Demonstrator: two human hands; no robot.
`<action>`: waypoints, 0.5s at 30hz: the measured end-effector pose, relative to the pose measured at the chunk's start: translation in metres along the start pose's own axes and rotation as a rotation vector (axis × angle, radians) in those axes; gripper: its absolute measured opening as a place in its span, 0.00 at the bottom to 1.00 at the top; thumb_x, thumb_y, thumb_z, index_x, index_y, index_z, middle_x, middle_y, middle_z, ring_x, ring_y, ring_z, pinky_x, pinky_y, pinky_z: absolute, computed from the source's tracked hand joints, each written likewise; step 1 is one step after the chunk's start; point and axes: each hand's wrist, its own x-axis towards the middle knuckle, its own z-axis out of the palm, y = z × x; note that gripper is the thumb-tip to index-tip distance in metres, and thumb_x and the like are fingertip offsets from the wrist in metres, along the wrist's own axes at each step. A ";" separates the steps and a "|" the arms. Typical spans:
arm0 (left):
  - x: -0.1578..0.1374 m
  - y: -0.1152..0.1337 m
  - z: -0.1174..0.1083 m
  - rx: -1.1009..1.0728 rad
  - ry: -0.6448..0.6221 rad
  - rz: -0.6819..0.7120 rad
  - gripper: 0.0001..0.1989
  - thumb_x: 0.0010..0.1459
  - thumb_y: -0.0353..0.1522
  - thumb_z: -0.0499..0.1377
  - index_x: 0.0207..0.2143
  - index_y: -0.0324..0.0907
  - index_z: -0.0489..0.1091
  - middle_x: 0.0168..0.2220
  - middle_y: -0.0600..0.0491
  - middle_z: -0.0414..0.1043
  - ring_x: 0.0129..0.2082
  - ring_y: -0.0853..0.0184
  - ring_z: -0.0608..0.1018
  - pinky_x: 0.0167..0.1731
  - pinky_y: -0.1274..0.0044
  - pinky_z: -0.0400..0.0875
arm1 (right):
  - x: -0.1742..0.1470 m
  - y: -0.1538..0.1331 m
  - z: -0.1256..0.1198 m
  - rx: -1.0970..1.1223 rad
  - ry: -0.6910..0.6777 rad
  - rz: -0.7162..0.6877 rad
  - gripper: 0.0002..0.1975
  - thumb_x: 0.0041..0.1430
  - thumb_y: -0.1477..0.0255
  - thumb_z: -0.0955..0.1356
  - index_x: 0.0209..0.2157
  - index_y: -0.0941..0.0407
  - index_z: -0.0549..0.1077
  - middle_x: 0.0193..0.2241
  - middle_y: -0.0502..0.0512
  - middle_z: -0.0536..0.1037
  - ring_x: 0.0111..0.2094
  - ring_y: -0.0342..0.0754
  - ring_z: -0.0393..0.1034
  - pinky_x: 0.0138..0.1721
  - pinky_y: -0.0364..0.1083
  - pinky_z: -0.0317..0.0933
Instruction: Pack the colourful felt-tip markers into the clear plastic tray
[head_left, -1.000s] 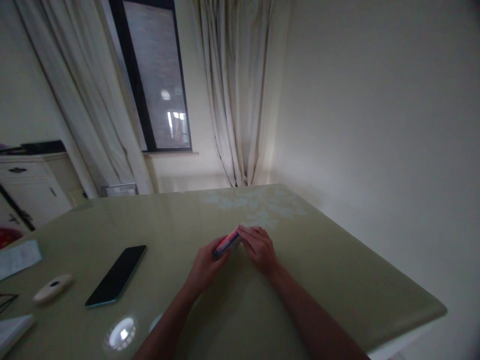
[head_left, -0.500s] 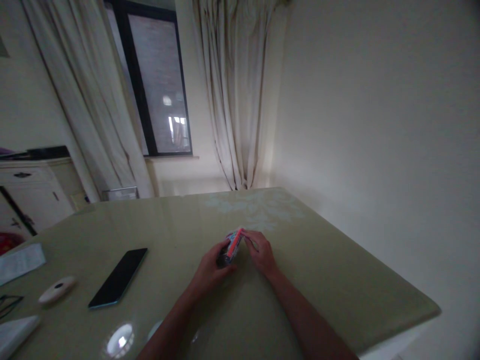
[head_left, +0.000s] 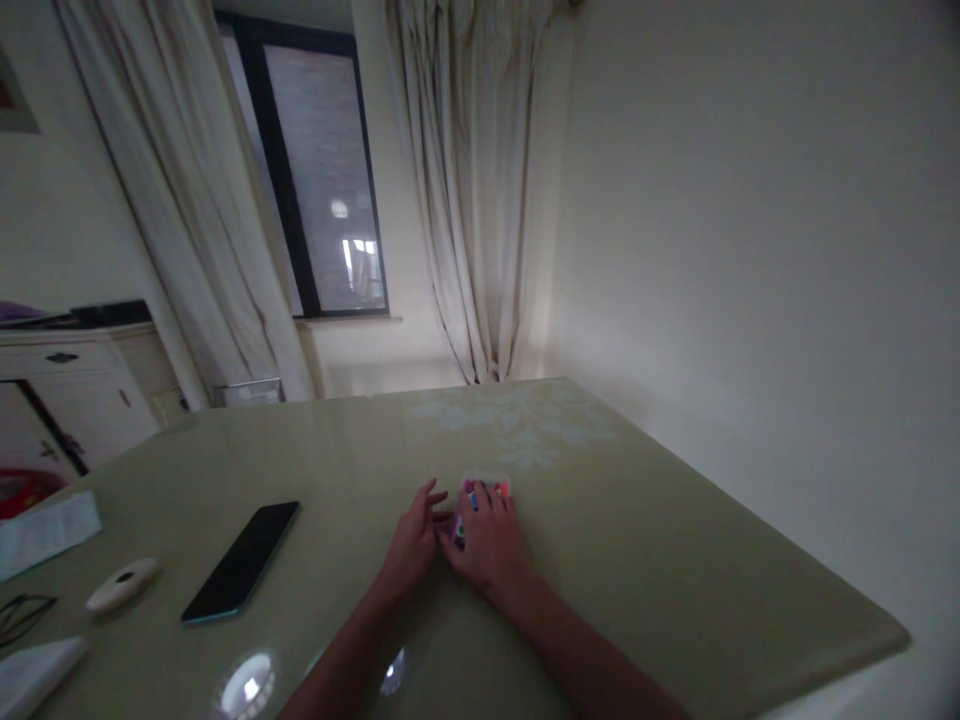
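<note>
Small colourful pack (head_left: 466, 487) appears flat on the table (head_left: 675, 560), under the right hand (head_left: 491, 545), fingers spread. Left hand (head_left: 412, 535) loosely open at its left side; contact unclear. Risk: uneven pressing could skid it across the glossy top.

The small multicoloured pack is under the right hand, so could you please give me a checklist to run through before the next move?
1. Right hand on the small multicoloured pack: ok, its fingers lie over the top.
2. Left hand supporting the pack: cannot tell; it is close beside it, fingers spread, contact unclear.
3. Pack's top in plain sight: not ok, fingers cover much of it.
4. Pack flat on the tabletop: cannot tell, the hands hide its underside.
5. Smartphone apart from both hands: ok, it lies off to the left.
</note>
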 end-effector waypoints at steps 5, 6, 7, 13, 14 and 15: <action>0.000 0.002 -0.001 0.083 0.067 0.031 0.30 0.66 0.49 0.50 0.62 0.39 0.60 0.55 0.36 0.74 0.47 0.58 0.82 0.53 0.60 0.74 | 0.011 0.026 -0.001 -0.094 -0.034 0.199 0.31 0.60 0.64 0.68 0.63 0.63 0.69 0.61 0.77 0.70 0.61 0.70 0.64 0.62 0.67 0.52; 0.000 0.004 -0.001 0.083 0.066 0.030 0.30 0.66 0.49 0.50 0.62 0.39 0.60 0.55 0.36 0.74 0.47 0.57 0.82 0.53 0.59 0.74 | 0.015 0.038 -0.004 -0.113 -0.034 0.244 0.30 0.60 0.67 0.67 0.62 0.65 0.69 0.60 0.78 0.70 0.62 0.70 0.64 0.63 0.66 0.52; 0.000 0.005 -0.001 0.084 0.067 0.026 0.30 0.66 0.49 0.50 0.62 0.40 0.60 0.55 0.35 0.74 0.46 0.57 0.82 0.52 0.59 0.74 | 0.018 0.051 -0.008 -0.140 -0.028 0.274 0.30 0.60 0.69 0.67 0.62 0.66 0.69 0.60 0.78 0.70 0.62 0.69 0.63 0.63 0.66 0.52; -0.001 0.009 0.000 0.091 0.072 -0.006 0.32 0.64 0.52 0.51 0.62 0.42 0.60 0.53 0.35 0.74 0.45 0.56 0.82 0.51 0.60 0.74 | 0.021 0.123 -0.020 -0.246 -0.008 0.383 0.27 0.63 0.77 0.61 0.63 0.63 0.69 0.61 0.75 0.70 0.63 0.67 0.63 0.61 0.63 0.55; -0.001 0.009 0.001 0.090 0.072 -0.009 0.33 0.64 0.52 0.52 0.62 0.41 0.59 0.53 0.35 0.74 0.45 0.55 0.82 0.50 0.60 0.74 | 0.020 0.131 -0.020 -0.258 0.008 0.383 0.27 0.63 0.77 0.61 0.63 0.62 0.68 0.61 0.75 0.70 0.64 0.67 0.62 0.61 0.63 0.55; -0.001 0.010 0.001 0.089 0.073 -0.010 0.33 0.63 0.52 0.52 0.62 0.40 0.59 0.53 0.34 0.74 0.45 0.55 0.82 0.50 0.60 0.74 | 0.019 0.137 -0.019 -0.268 0.028 0.384 0.27 0.64 0.78 0.59 0.63 0.61 0.68 0.60 0.74 0.71 0.63 0.67 0.62 0.61 0.63 0.55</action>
